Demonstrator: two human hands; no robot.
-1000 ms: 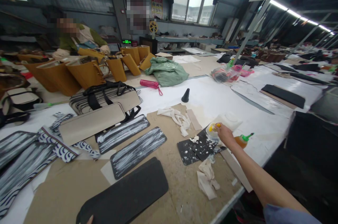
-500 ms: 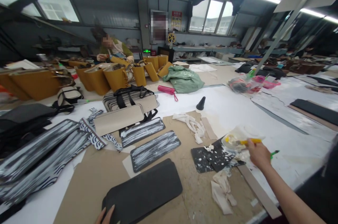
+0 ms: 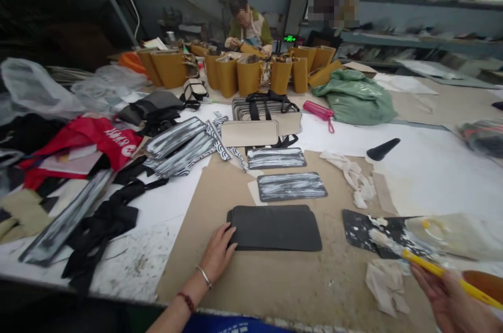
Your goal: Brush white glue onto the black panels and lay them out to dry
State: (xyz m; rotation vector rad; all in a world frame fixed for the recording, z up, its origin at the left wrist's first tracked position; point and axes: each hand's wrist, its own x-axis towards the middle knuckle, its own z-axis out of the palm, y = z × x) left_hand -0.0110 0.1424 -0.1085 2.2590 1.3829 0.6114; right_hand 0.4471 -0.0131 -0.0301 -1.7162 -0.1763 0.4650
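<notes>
My left hand [image 3: 218, 252] rests with spread fingers on the left edge of a stack of dark rounded panels [image 3: 277, 228]. At the lower right, my right hand [image 3: 451, 296] is closed around a yellow-handled brush [image 3: 430, 267], its tip by a glue-spattered black sheet [image 3: 359, 228] and a translucent glue container [image 3: 451, 233]. Beyond the stack lie two panels streaked with white, a nearer one [image 3: 293, 186] and a farther one [image 3: 275, 158]. A crumpled cloth [image 3: 387, 283] lies just left of my right hand.
Beige panels [image 3: 249, 134], a pink pouch [image 3: 318, 109], a green bag [image 3: 356, 97] and a black cone [image 3: 383, 150] stand or lie farther back. Fabric scraps and a red bag [image 3: 98, 139] cover the left. Across the table, a person [image 3: 251, 32] sits behind mustard bags [image 3: 226, 76].
The view has swung left and down. More of my left hand shows at the dark stack. My right hand and the brush have come back toward me from the glue.
</notes>
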